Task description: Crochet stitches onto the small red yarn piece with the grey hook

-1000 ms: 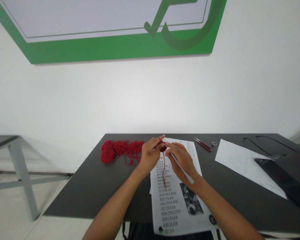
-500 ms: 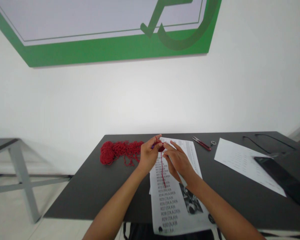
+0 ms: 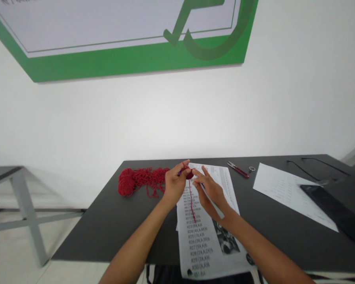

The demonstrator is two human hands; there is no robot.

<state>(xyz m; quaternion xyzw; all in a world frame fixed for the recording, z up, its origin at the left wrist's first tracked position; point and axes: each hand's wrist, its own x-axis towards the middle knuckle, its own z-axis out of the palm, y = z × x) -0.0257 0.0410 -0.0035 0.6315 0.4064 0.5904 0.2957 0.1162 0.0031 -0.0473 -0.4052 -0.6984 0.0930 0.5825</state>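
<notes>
My left hand (image 3: 175, 183) is closed on a small red crochet piece (image 3: 189, 174), pinched between thumb and fingers. A strand of red yarn runs over its raised index finger. By its thumb shows a small purple bit (image 3: 180, 173) whose kind is unclear. My right hand (image 3: 211, 191) is closed at the right edge of the piece, with a pale, slim crochet hook (image 3: 214, 204) lying across the palm; the hook's tip is hidden. A loose red yarn tail (image 3: 191, 201) hangs from the piece over a printed pattern sheet (image 3: 199, 250).
A red yarn ball with a tangled heap (image 3: 126, 182) lies at the table's left. Red-handled snips (image 3: 238, 169) and a small ring (image 3: 252, 169) lie behind my right hand. Further right are a white paper (image 3: 284, 193), a black phone (image 3: 322, 203) and eyeglasses (image 3: 304, 170).
My right hand has turned slightly at the piece, so more of the pale hook shows along the palm. My left hand keeps its hold; the view has shifted a little.
</notes>
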